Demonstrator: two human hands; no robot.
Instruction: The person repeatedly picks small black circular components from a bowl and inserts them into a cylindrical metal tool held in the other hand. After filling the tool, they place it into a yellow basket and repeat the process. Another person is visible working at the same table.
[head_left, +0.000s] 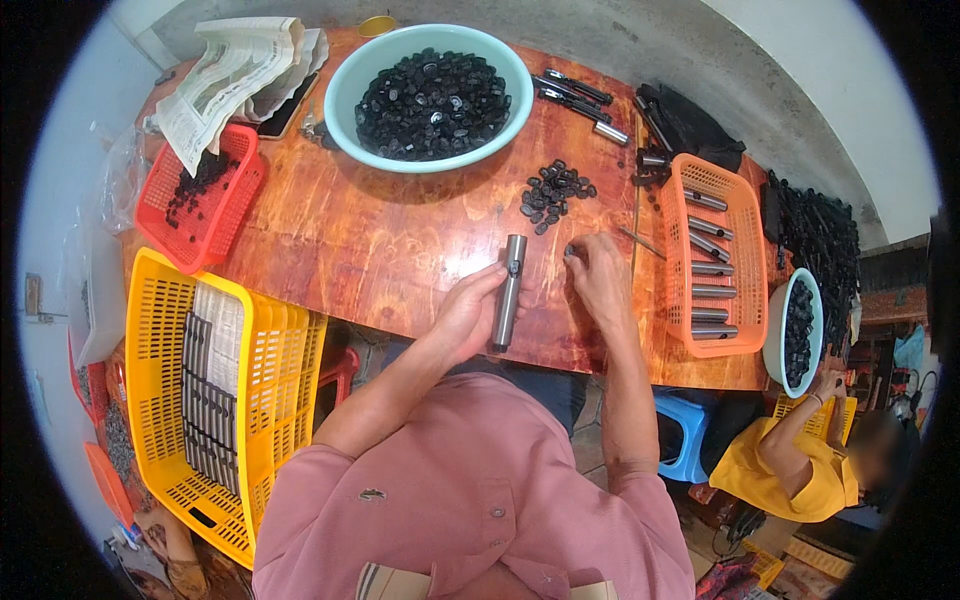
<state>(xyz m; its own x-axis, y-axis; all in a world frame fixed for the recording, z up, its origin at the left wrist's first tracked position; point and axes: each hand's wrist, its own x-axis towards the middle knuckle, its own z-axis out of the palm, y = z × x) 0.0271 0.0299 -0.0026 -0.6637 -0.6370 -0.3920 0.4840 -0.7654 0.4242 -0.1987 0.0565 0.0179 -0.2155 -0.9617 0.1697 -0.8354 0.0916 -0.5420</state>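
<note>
A: What stands furthest left?
B: Yellow crates (285, 400), their rims crowding the table's near edge. Then bare table (390, 270) below the teal bowl (430, 166): good open room.
A: And the left hand (472, 310)?
B: Wrapped around a grey metal tube (507, 300), by the near edge, pointing away from the body.
A: How would it handle?
B: Rigid, I'd judge, fairly weighty, probably slick. Hold it mid-length, clear of the dark fitting (514, 268) towards its far end.
A: Rightward?
B: A loose pile of black pieces (553, 195), easily scattered, then the right hand (603, 280), fingertips pinching a small dark piece (570, 250); its shape is too small to tell. Beyond, the orange basket (715, 348) limits sideways room.
</note>
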